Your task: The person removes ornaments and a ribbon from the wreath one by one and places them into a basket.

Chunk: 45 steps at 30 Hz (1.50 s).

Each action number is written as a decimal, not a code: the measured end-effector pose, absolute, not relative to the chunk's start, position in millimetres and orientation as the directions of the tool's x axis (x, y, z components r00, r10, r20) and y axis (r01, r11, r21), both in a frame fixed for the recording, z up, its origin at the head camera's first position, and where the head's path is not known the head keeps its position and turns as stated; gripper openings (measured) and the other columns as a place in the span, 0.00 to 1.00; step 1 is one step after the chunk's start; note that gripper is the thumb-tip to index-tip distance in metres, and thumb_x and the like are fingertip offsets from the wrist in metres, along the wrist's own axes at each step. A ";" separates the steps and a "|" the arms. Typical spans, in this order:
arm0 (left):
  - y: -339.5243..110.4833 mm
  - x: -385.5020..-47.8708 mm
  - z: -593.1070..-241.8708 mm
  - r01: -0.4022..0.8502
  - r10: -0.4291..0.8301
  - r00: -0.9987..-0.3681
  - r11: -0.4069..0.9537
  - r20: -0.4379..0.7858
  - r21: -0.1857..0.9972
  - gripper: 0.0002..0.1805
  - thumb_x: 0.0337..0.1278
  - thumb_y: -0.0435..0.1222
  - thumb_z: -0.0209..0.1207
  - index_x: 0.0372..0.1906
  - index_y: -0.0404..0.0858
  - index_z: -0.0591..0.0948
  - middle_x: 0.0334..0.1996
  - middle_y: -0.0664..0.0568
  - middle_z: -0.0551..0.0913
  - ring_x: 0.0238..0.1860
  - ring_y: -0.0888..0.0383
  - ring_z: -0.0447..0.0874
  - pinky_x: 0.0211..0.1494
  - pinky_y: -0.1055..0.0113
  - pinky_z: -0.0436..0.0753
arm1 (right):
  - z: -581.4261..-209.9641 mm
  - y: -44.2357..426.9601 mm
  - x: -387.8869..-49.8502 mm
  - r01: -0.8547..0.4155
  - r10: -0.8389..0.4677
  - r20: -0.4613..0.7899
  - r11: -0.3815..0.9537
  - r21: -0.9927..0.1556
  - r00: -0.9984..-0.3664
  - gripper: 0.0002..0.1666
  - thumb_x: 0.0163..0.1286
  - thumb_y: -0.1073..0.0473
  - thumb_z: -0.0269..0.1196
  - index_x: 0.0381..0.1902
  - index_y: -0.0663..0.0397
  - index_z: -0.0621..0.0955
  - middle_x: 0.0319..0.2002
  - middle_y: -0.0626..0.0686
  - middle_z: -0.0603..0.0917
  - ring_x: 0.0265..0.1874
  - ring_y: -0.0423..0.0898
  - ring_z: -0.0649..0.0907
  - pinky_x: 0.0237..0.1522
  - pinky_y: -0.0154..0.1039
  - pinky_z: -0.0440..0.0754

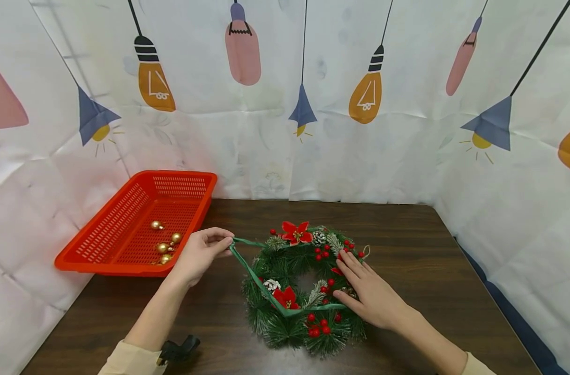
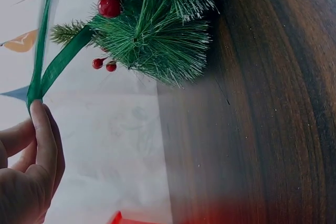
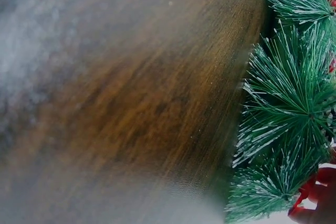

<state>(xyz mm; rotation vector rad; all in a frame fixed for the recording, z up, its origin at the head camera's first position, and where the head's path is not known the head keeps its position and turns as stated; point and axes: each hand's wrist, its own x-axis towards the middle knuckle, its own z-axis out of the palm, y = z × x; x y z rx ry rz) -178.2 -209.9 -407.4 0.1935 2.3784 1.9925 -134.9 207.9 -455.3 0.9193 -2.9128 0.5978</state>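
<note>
A green wreath (image 1: 285, 330) with red flowers, red berries and pinecones lies on the brown table. My left hand (image 1: 202, 254) is left of it, in the air, and pinches a green ribbon (image 1: 249, 271) between thumb and fingertips. Two lengths of the ribbon run from the pinch to the wreath, one across its back and one over its front; the left wrist view shows the pinched ribbon (image 2: 63, 64) too. On the wreath's right side rests my right hand (image 1: 371, 291), fingers spread over the greenery. Only its fingertips show in the right wrist view, beside the wreath (image 3: 294, 108).
At the back left stands a red plastic basket (image 1: 125, 266) holding several gold ornament balls (image 1: 162, 248). A black strap or mount (image 1: 179, 348) is at my left wrist. Behind the table (image 1: 407, 234) hangs a white cloth (image 1: 261, 156) printed with lamps.
</note>
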 end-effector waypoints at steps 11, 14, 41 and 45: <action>-226.8 -176.1 -396.8 0.078 0.053 -0.996 0.167 0.070 0.983 0.17 0.75 0.33 0.59 0.56 0.22 0.78 0.44 0.38 0.82 0.40 0.58 0.88 0.53 0.61 0.85 | -454.9 207.7 -135.4 -0.560 -0.548 0.142 0.753 -0.346 -0.824 0.48 0.78 0.30 0.52 0.80 0.58 0.61 0.82 0.55 0.51 0.80 0.52 0.52 0.74 0.61 0.57; -232.1 -174.6 -392.8 0.081 0.029 -0.997 0.170 0.077 0.982 0.17 0.74 0.33 0.60 0.56 0.22 0.78 0.43 0.40 0.83 0.40 0.59 0.88 0.52 0.64 0.85 | -455.0 207.8 -135.7 -0.560 -0.548 0.142 0.752 -0.348 -0.824 0.48 0.78 0.31 0.52 0.80 0.58 0.61 0.82 0.55 0.51 0.80 0.52 0.52 0.74 0.61 0.57; -263.7 -176.0 -361.8 0.129 -0.060 -0.989 0.058 0.132 0.990 0.19 0.69 0.37 0.65 0.54 0.25 0.80 0.39 0.50 0.84 0.37 0.60 0.89 0.49 0.67 0.85 | -454.1 206.6 -135.8 -0.569 -0.553 0.157 0.743 -0.353 -0.819 0.46 0.78 0.33 0.53 0.79 0.59 0.62 0.81 0.54 0.52 0.80 0.52 0.52 0.73 0.63 0.57; -277.0 -175.2 -353.4 0.154 -0.105 -0.983 0.003 0.153 0.988 0.16 0.69 0.36 0.65 0.52 0.28 0.81 0.39 0.50 0.83 0.37 0.62 0.88 0.48 0.69 0.85 | -453.6 206.3 -135.7 -0.571 -0.555 0.156 0.741 -0.352 -0.817 0.46 0.78 0.33 0.53 0.79 0.59 0.62 0.81 0.55 0.52 0.80 0.52 0.53 0.73 0.63 0.57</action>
